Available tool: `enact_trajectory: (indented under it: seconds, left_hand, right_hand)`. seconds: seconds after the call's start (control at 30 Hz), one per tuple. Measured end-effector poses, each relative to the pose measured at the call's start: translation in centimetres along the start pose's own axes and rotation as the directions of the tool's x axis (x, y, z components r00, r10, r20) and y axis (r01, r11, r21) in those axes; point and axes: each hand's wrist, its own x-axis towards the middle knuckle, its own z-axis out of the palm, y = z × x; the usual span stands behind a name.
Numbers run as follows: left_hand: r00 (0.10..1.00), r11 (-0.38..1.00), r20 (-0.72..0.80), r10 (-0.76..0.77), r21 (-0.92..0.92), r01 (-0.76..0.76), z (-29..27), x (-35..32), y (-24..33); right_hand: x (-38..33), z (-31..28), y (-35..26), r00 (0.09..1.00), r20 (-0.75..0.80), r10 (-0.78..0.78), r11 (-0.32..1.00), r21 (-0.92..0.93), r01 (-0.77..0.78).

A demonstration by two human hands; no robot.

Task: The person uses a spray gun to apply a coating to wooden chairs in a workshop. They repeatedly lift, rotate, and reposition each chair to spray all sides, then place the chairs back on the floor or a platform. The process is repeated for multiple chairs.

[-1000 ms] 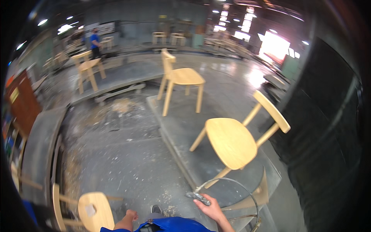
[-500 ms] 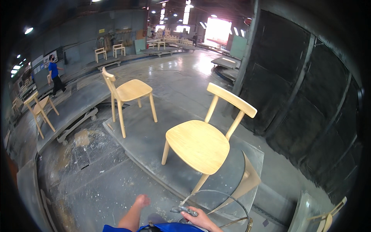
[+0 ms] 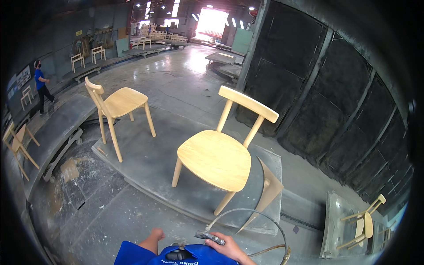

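My right hand (image 3: 225, 245), at the lower edge, is wrapped round a grey metal spray gun (image 3: 209, 237). A thin hose (image 3: 263, 214) loops from the gun out to the right. My left hand (image 3: 156, 233) is curled closed in front of my body, with nothing visible in it. Just ahead stands a pale wooden chair (image 3: 216, 160), upright, apart from both hands. Behind it to the left is a second pale chair (image 3: 126, 104). Both stand on a grey platform (image 3: 145, 163).
A flat brown pointed piece (image 3: 267, 191) lies at the platform's right end. Dark panels (image 3: 318, 88) line the right side. More chairs stand on platforms at the far left and lower right (image 3: 365, 224). A person (image 3: 43, 86) in a blue top walks at the left.
My view has turned right, so the chairs and the platform sit further left. More of the lower-right chair shows. The right hand still holds the spray gun; the person at the left has stepped.
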Motion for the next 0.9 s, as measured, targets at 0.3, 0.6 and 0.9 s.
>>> enact_trajectory:
  seconds: [0.3, 0.6, 0.9]
  left_hand:
    - [1.0, 0.999, 0.017, -0.018, -0.028, 0.018, -6.3, 0.3, -1.8]
    - [0.974, 0.972, 0.008, -0.226, -0.066, 0.226, -13.9, 1.3, -8.8]
    - [0.995, 0.992, -0.003, -0.1, -0.075, 0.1, -10.7, 2.3, -7.3]
  right_hand:
    - [1.3, 7.1, -2.5, 1.0, -0.002, 0.017, 0.995, -0.101, -0.017]
    - [1.3, 10.3, -3.9, 0.999, -0.012, -0.046, 0.997, -0.061, 0.045]
    - [-2.4, 9.1, -3.5, 0.992, -0.129, 0.014, 0.999, -0.048, -0.021]
